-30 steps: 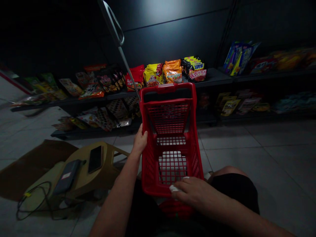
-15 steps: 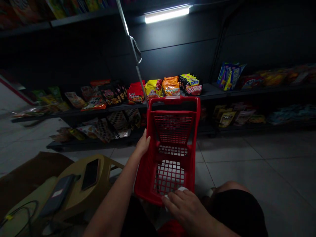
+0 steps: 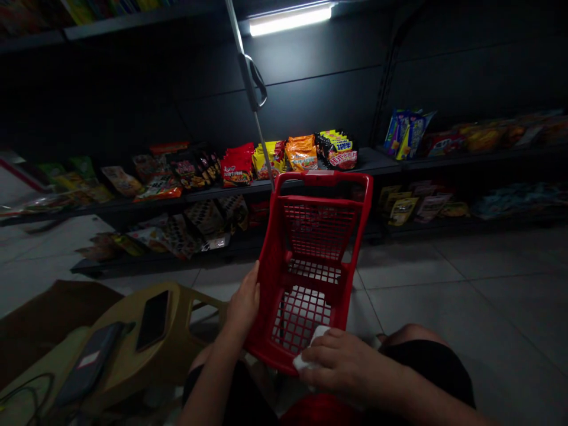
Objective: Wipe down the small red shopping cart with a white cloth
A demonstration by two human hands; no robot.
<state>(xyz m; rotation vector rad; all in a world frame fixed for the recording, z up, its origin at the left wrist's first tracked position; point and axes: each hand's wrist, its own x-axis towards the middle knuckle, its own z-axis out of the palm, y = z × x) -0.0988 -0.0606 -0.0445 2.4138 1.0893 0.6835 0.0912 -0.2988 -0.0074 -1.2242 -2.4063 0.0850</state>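
A red plastic shopping basket point(image 3: 262, 278) with grid-patterned walls and base stands in front of me between my knees, its inside bare. My left hand point(image 3: 244, 302) is against the outer left wall of the basket, fingers closed at its side and partly hidden. In my right hand point(image 3: 344, 358) is a crumpled white cloth point(image 3: 306, 358), possibly tissue, pressed at the near rim of the basket. The fingers curl over it.
Behind the basket, shelves point(image 3: 373, 160) hold several noodle packets point(image 3: 237, 165) and snack bags. A thin metal pole point(image 3: 261, 139) with a grip slants up near the basket's far corner. At left, a tan stool point(image 3: 177, 331) carries a phone point(image 3: 154, 319) and a dark flat case point(image 3: 91, 361).
My left hand has slid down and toward me along the basket's left side. The basket has turned slightly, its far end shifting right. The right hand with the cloth stays near the front rim.
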